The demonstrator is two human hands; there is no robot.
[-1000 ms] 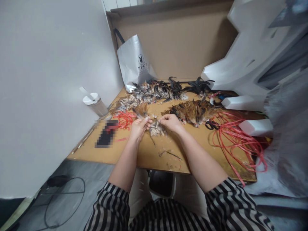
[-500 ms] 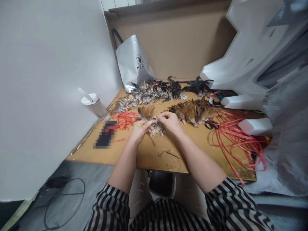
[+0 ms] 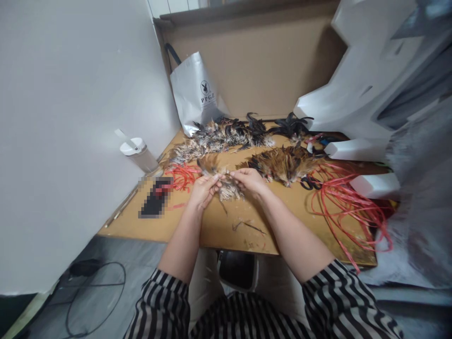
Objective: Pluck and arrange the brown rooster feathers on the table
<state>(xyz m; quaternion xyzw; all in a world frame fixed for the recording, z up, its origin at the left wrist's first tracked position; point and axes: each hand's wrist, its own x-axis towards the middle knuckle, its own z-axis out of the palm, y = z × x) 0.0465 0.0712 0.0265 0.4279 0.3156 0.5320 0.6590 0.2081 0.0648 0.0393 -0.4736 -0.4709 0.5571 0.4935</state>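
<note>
Over the middle of the table, my left hand [image 3: 205, 190] pinches a small bunch of brown feathers [image 3: 209, 163] by its base, and their tips fan out above my fingers. My right hand [image 3: 252, 181] is just to the right, thumb and forefinger pressed together close to the bunch. What lies between those two fingertips is too small to make out. Under both hands is a tuft of pale, fluffy feathers [image 3: 230, 191]. A larger heap of brown feathers [image 3: 282, 162] spreads behind my right hand.
Grey and black feathers [image 3: 226, 134] line the table's back, before a silver bag [image 3: 192, 92]. Red plastic strips [image 3: 181, 176] and a pixelated dark object [image 3: 155, 197] lie left, near a lidded cup [image 3: 141, 157]. Black-handled scissors [image 3: 310, 182] and long red strips [image 3: 348, 207] lie right.
My hands have moved slightly apart: the left with its brown feathers a little to the left, the right fingertips away from the left ones. The rest looks the same.
</note>
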